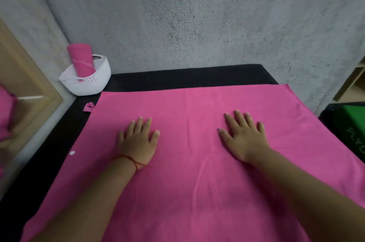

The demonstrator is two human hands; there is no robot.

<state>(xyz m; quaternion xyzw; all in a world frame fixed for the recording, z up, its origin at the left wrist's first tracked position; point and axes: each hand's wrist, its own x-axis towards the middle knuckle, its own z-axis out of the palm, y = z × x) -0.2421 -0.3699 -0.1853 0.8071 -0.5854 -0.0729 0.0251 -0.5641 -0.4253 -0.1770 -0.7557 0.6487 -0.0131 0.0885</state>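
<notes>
A large pink towel (189, 186) lies spread flat over a black table (177, 78). My left hand (139, 140) rests palm down on the towel left of its middle, fingers straight and spread; a red thread circles that wrist. My right hand (244, 136) lies flat on the towel to the right, fingers also spread. A faint crease runs down the towel between the two hands.
A white perforated basket (92, 81) at the table's back left corner holds a rolled pink towel (81, 59) standing upright. A small pink scrap (88, 106) lies by the towel's far left corner. A rough grey wall stands behind; a green box (353, 123) sits at right.
</notes>
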